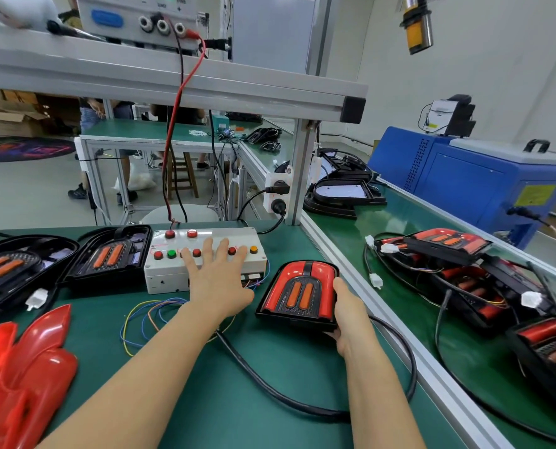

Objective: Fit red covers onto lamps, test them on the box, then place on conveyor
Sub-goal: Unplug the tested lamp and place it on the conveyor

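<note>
Your left hand (218,283) stretched forward, fingers spread flat over the test box (205,264) buttons, your right hand (348,315) gripping the red-covered lamp's (297,291) right edge on the desk (231,384).

Bright, even light — edges warped.

Power supply unit (137,19), top shelf: front panel printing partly cut off by frame edge. Legible: "GND" above centre terminal, "–" and "+" to either side; "COARSE" and "FINE" partly readable at top edge. Blue badge on panel: text blurred. Yellow warning label (535,195) on blue machine (474,183): illegible. Test box (205,254): button markings too small to read.
</note>
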